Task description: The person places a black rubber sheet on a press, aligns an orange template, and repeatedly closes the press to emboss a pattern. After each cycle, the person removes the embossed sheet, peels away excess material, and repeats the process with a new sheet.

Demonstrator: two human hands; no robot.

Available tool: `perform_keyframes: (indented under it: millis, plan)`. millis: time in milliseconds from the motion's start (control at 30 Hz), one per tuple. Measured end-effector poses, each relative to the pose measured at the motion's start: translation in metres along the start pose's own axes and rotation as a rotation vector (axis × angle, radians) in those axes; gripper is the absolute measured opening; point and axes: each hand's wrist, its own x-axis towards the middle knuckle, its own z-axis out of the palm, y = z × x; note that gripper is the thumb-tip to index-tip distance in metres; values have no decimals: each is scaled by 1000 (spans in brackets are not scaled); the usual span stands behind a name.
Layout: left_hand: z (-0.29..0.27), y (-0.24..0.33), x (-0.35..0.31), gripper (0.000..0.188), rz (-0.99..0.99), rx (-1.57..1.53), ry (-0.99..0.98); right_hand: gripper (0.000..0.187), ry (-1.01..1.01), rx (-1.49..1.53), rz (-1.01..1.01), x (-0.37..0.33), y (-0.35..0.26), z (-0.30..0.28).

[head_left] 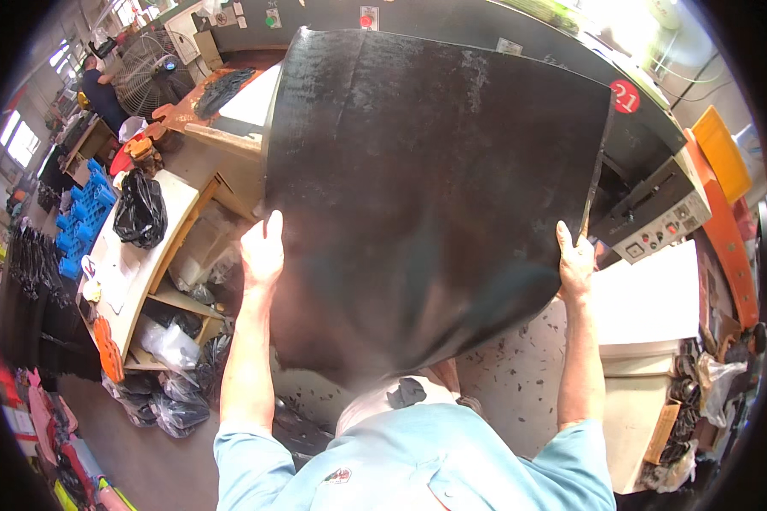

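Observation:
A large black sheet [435,162], flexible and slightly glossy with pale scuffs near its far edge, spreads out in front of me between both arms. My left hand [262,249] grips its left edge, thumb on top and the fingers tucked beneath. On the opposite side, my right hand [576,260] pinches the right edge in the same way, its fingertips partly hidden under the sheet. The near end sags and curves down toward my body. Behind its far edge stands a dark machine, largely covered by the sheet.
Right of me are a control panel [660,223] with knobs and a white board [648,294]. A wooden shelf table [175,204] on the left carries a black plastic bag [141,209]. Dark scraps litter the floor [511,366]. Far left, a person [102,94] stands beside a large fan [151,75].

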Motion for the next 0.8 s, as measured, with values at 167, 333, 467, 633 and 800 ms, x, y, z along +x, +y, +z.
perform_keyframes:
  millis: [167,333,467,633,800]
  plan:
    - [-13,-11,68,45,-47,-93,-52,24,-177,169,30,54,25,37]
    - [9,-9,188,38,-324,-6,-273,28,-245,-119,313,138,14,92]
    - [29,-35,256,47,-108,-396,-569,37,-412,192,260,181,-31,141]
    - [39,-131,206,22,-489,79,-538,31,-254,23,382,108,32,140]
    - [48,-136,272,21,-315,-207,-529,32,-143,181,204,123,46,131]
